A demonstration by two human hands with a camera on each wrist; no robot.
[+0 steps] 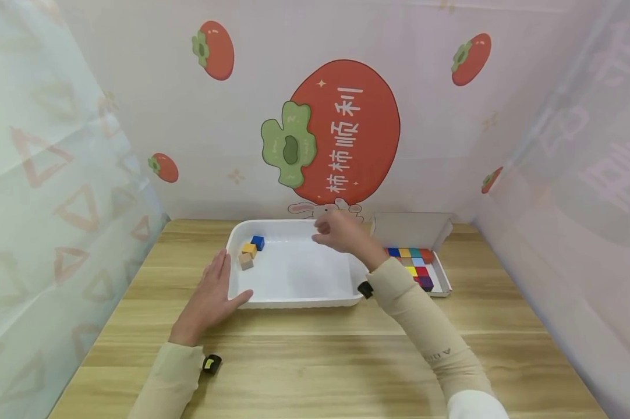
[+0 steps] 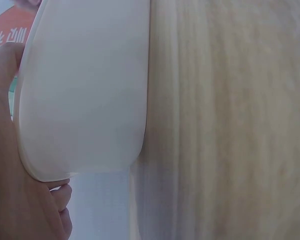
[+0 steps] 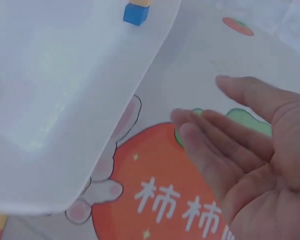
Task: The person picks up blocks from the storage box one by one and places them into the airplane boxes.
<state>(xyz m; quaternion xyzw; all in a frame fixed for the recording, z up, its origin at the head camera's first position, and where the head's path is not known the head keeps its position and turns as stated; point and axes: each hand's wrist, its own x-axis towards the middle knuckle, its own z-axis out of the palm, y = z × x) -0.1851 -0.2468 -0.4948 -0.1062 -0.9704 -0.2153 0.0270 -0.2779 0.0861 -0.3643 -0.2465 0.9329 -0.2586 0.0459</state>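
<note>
A white tray lies on the table. Inside it, near the left wall, a blue block, a yellow-orange block and a plain wooden block stand close together in a slanting row. My left hand holds the tray's near left corner, thumb over the front rim and fingers along the outer left wall. Above the tray's far right part hovers my right hand. In the right wrist view its fingers are loosely bent, the thumb stands apart, and nothing is between them.
Right of the tray stands an open white cardboard box with several coloured blocks, partly hidden by my right forearm. Its lid is raised at the back. A wall with persimmon pictures closes off the table's far edge.
</note>
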